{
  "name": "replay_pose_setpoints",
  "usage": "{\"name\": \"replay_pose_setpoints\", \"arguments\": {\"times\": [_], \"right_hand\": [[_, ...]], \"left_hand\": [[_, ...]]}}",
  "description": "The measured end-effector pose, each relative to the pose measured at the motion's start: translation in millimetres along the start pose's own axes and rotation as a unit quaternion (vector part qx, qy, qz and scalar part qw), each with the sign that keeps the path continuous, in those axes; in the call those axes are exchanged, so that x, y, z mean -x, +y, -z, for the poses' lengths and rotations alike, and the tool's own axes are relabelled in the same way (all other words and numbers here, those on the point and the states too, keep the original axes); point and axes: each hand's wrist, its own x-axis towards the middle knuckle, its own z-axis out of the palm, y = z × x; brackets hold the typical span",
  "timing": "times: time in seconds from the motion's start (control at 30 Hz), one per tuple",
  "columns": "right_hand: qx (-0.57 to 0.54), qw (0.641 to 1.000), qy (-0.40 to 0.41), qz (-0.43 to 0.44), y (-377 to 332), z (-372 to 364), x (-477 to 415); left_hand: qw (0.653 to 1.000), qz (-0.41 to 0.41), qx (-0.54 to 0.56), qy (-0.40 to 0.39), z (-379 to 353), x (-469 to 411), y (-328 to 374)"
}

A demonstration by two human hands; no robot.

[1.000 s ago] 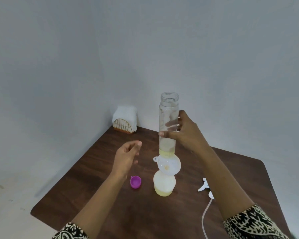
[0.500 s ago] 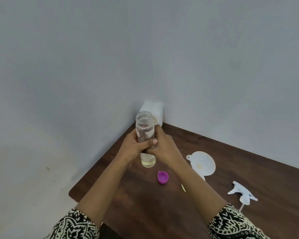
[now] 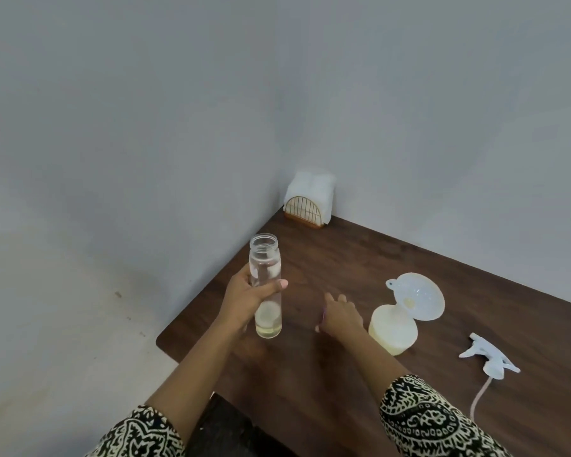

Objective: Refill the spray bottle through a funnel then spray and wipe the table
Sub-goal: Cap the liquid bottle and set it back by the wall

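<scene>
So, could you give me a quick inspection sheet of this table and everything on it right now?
Surface: dark wooden table, no spill seen.
Job's things: clear bottle, uncapped, a little pale liquid at its bottom; funnel sits tilted in the spray bottle; spray head lies apart on the table; purple cap, mostly hidden under the right hand.
Clutter: napkin holder in the far corner.
Hands: left hand grips the clear bottle upright; right hand over the cap, grip unclear.
Cables: nothing seen; only the spray head's dip tube.
Surroundings: plain grey walls.
</scene>
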Motion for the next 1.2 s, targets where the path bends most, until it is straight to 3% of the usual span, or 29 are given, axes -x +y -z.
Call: {"name": "replay_pose_setpoints", "arguments": {"times": [0.13, 0.27, 0.33, 0.4, 0.5, 0.57, 0.67, 0.73, 0.93, 1.1, 1.2], "right_hand": [[0.012, 1.000, 0.020, -0.007, 2, -10, -8], [0.013, 1.000, -0.009, -0.002, 8, -9, -15], [-0.053, 0.998, -0.015, -0.008, 4, -2, -18], [-0.199, 0.980, -0.026, -0.018, -7, 15, -15], [-0.464, 0.877, -0.122, -0.001, -34, 58, 4], [-0.575, 0.803, -0.148, 0.051, -51, 91, 24], [-0.671, 0.717, -0.124, 0.141, -70, 126, 48], [-0.684, 0.695, -0.101, 0.194, -79, 137, 58], [-0.669, 0.700, -0.017, 0.249, -94, 134, 65], [-0.607, 0.739, 0.008, 0.293, -95, 126, 63], [-0.535, 0.787, 0.015, 0.308, -94, 129, 63]], "left_hand": [[1.000, 0.008, -0.003, -0.007, 6, 4, -2], [1.000, 0.012, -0.009, -0.006, 10, 6, -4], [1.000, 0.015, -0.013, -0.009, 11, 6, -5], [1.000, 0.014, -0.020, -0.014, 12, 8, -4], [0.999, 0.011, -0.034, -0.027, 14, 10, -5], [0.998, 0.007, -0.046, -0.041, 14, 13, -5], [0.997, 0.007, -0.051, -0.061, 13, 15, -6], [0.996, 0.006, -0.054, -0.068, 12, 16, -5], [0.996, -0.011, -0.049, -0.074, 14, 17, 5], [0.997, -0.018, -0.045, -0.066, 19, 15, 15], [0.997, -0.019, -0.046, -0.060, 21, 14, 20]]}}
